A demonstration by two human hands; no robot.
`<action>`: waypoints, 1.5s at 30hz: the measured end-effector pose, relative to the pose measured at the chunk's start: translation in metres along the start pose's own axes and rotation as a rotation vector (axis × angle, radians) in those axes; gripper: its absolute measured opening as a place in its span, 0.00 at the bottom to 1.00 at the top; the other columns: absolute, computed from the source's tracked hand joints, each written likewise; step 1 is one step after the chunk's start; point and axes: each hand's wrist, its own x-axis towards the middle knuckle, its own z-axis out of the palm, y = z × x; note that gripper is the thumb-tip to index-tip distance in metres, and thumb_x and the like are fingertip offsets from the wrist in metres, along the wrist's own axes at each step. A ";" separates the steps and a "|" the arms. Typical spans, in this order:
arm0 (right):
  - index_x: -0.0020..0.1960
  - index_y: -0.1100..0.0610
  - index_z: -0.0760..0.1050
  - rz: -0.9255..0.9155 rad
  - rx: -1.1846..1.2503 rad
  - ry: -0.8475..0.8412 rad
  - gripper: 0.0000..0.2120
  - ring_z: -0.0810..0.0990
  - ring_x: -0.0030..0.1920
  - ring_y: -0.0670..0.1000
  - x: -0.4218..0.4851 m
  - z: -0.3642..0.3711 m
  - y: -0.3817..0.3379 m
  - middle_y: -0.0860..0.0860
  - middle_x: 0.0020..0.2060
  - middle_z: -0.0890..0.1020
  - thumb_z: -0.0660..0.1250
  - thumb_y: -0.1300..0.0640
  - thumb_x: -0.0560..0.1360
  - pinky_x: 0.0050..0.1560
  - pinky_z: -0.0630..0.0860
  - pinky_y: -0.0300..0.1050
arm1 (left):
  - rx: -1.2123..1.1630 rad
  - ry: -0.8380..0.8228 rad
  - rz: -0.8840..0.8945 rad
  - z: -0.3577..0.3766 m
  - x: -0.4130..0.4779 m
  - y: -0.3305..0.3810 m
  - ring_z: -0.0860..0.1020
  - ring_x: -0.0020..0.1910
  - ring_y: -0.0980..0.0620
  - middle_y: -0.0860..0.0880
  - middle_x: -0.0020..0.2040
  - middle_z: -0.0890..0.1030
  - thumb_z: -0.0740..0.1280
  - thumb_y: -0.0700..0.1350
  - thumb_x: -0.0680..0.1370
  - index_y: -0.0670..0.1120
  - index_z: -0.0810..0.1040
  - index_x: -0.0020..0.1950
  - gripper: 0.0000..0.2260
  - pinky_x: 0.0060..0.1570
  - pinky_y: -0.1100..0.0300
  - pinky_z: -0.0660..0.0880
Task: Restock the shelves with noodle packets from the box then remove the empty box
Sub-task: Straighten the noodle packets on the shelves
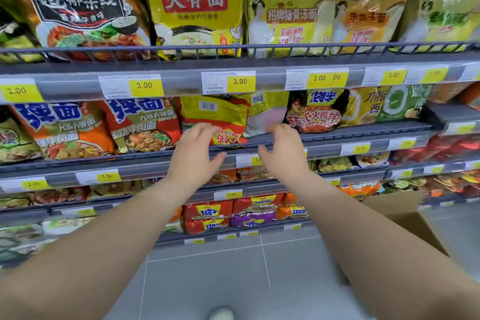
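Note:
A red and yellow noodle packet lies upside down on the second shelf, barcode facing out. A pale yellow packet leans beside it on the right. My left hand hovers just below and in front of the red packet, fingers spread, holding nothing. My right hand is raised at the shelf's front rail under the pale packet, fingers apart and empty. The cardboard box stands on the floor at the lower right, partly hidden behind my right forearm.
Large noodle bags fill the top shelf behind a wire rail. Orange packets stand left of my hands, a dark packet right. Lower shelves hold several more packets. Grey tiled floor lies below.

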 end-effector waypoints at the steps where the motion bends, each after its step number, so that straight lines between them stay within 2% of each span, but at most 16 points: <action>1: 0.64 0.62 0.71 -0.009 -0.013 0.021 0.20 0.68 0.62 0.57 0.008 0.008 0.005 0.57 0.59 0.73 0.65 0.53 0.75 0.63 0.65 0.48 | 0.005 0.034 0.008 0.009 0.004 -0.004 0.68 0.66 0.46 0.47 0.66 0.72 0.70 0.49 0.74 0.47 0.72 0.67 0.22 0.65 0.52 0.64; 5: 0.64 0.65 0.68 -0.105 -0.104 0.178 0.23 0.67 0.61 0.62 0.040 0.028 0.021 0.62 0.59 0.70 0.68 0.57 0.72 0.62 0.64 0.51 | 0.034 0.222 0.039 0.038 0.024 -0.015 0.70 0.63 0.45 0.46 0.62 0.74 0.70 0.48 0.74 0.45 0.73 0.65 0.21 0.63 0.52 0.66; 7: 0.68 0.64 0.65 -0.180 -0.176 0.257 0.29 0.65 0.64 0.66 0.056 0.031 0.025 0.65 0.64 0.67 0.69 0.59 0.70 0.65 0.65 0.56 | 0.068 0.309 0.042 0.049 0.034 -0.018 0.70 0.60 0.43 0.44 0.60 0.75 0.70 0.48 0.73 0.44 0.72 0.66 0.23 0.62 0.51 0.65; 9: 0.75 0.59 0.56 -0.237 -0.235 0.294 0.38 0.58 0.71 0.64 0.071 0.035 0.028 0.64 0.72 0.60 0.69 0.60 0.69 0.69 0.60 0.56 | 0.164 0.364 0.051 0.058 0.047 -0.019 0.69 0.58 0.40 0.41 0.58 0.74 0.71 0.50 0.72 0.42 0.71 0.66 0.26 0.61 0.49 0.64; 12: 0.77 0.55 0.47 -0.324 -0.363 0.341 0.45 0.48 0.76 0.61 0.087 0.052 0.034 0.61 0.76 0.49 0.71 0.58 0.68 0.73 0.50 0.57 | 0.307 0.436 0.080 0.067 0.062 -0.023 0.66 0.65 0.36 0.39 0.66 0.70 0.72 0.54 0.70 0.43 0.67 0.71 0.33 0.65 0.46 0.60; 16: 0.77 0.55 0.41 -0.382 -0.461 0.503 0.49 0.44 0.76 0.60 0.102 0.074 0.042 0.60 0.76 0.45 0.72 0.55 0.70 0.73 0.44 0.59 | 0.489 0.526 0.129 0.067 0.079 -0.034 0.57 0.73 0.40 0.44 0.75 0.61 0.73 0.63 0.65 0.48 0.56 0.76 0.47 0.71 0.46 0.53; 20: 0.77 0.55 0.38 -0.386 -0.476 0.582 0.46 0.46 0.76 0.58 0.111 0.075 0.045 0.58 0.76 0.49 0.68 0.53 0.73 0.73 0.42 0.60 | 0.597 0.482 0.093 0.057 0.086 -0.029 0.61 0.72 0.41 0.45 0.72 0.66 0.72 0.69 0.61 0.49 0.57 0.76 0.51 0.71 0.41 0.51; 24: 0.77 0.57 0.46 -0.427 -0.577 0.644 0.53 0.61 0.70 0.62 0.107 0.071 0.043 0.61 0.67 0.66 0.75 0.52 0.63 0.72 0.48 0.63 | 0.693 0.497 0.083 0.053 0.080 -0.020 0.66 0.66 0.39 0.43 0.66 0.70 0.71 0.71 0.59 0.49 0.63 0.72 0.48 0.67 0.43 0.59; 27: 0.77 0.58 0.48 -0.389 -0.615 0.703 0.57 0.67 0.64 0.63 0.103 0.066 0.042 0.62 0.62 0.69 0.79 0.46 0.60 0.71 0.51 0.62 | 0.755 0.539 0.114 0.050 0.073 -0.015 0.69 0.61 0.40 0.42 0.61 0.72 0.70 0.73 0.57 0.47 0.68 0.69 0.47 0.62 0.46 0.65; 29: 0.76 0.59 0.51 -0.379 -0.590 0.704 0.55 0.67 0.62 0.64 0.102 0.060 0.042 0.62 0.61 0.69 0.79 0.46 0.60 0.71 0.53 0.63 | 0.766 0.530 0.147 0.047 0.069 -0.013 0.70 0.59 0.41 0.42 0.59 0.71 0.70 0.72 0.58 0.45 0.70 0.66 0.45 0.59 0.47 0.68; 33: 0.71 0.57 0.63 -0.362 -0.528 0.689 0.42 0.65 0.64 0.65 0.098 0.054 0.044 0.62 0.62 0.67 0.78 0.48 0.63 0.71 0.54 0.63 | 0.745 0.439 0.216 0.041 0.064 -0.014 0.73 0.57 0.42 0.44 0.61 0.71 0.73 0.65 0.63 0.48 0.69 0.66 0.37 0.57 0.48 0.70; 37: 0.70 0.53 0.61 -0.292 -0.429 0.680 0.37 0.59 0.70 0.64 0.097 0.061 0.046 0.58 0.67 0.66 0.75 0.51 0.66 0.68 0.50 0.71 | 0.747 0.347 0.211 0.037 0.066 -0.016 0.73 0.60 0.43 0.47 0.61 0.75 0.75 0.56 0.65 0.52 0.64 0.70 0.37 0.60 0.48 0.66; 39: 0.68 0.53 0.63 -0.298 -0.345 0.718 0.30 0.63 0.69 0.62 0.099 0.058 0.045 0.56 0.63 0.72 0.70 0.56 0.70 0.68 0.53 0.71 | 0.757 0.362 0.208 0.039 0.066 -0.015 0.72 0.61 0.43 0.47 0.62 0.74 0.76 0.56 0.66 0.53 0.64 0.71 0.37 0.60 0.48 0.65; 41: 0.66 0.54 0.65 -0.323 -0.259 0.780 0.23 0.69 0.63 0.60 0.102 0.048 0.042 0.57 0.57 0.77 0.66 0.62 0.72 0.66 0.62 0.67 | 0.772 0.413 0.217 0.042 0.066 -0.015 0.72 0.62 0.44 0.47 0.62 0.74 0.75 0.56 0.66 0.53 0.64 0.70 0.36 0.60 0.48 0.65; 43: 0.67 0.54 0.63 -0.352 -0.221 0.713 0.27 0.69 0.62 0.59 0.106 0.043 0.039 0.58 0.59 0.74 0.67 0.64 0.71 0.61 0.68 0.62 | 0.772 0.473 0.225 0.045 0.064 -0.016 0.71 0.61 0.45 0.48 0.62 0.74 0.75 0.56 0.67 0.53 0.65 0.69 0.34 0.60 0.50 0.64; 45: 0.72 0.55 0.58 -0.334 -0.243 0.597 0.35 0.63 0.67 0.60 0.110 0.045 0.040 0.58 0.65 0.68 0.71 0.60 0.70 0.65 0.65 0.62 | 0.760 0.530 0.236 0.049 0.059 -0.017 0.72 0.61 0.46 0.50 0.61 0.75 0.75 0.56 0.68 0.54 0.66 0.69 0.33 0.60 0.50 0.64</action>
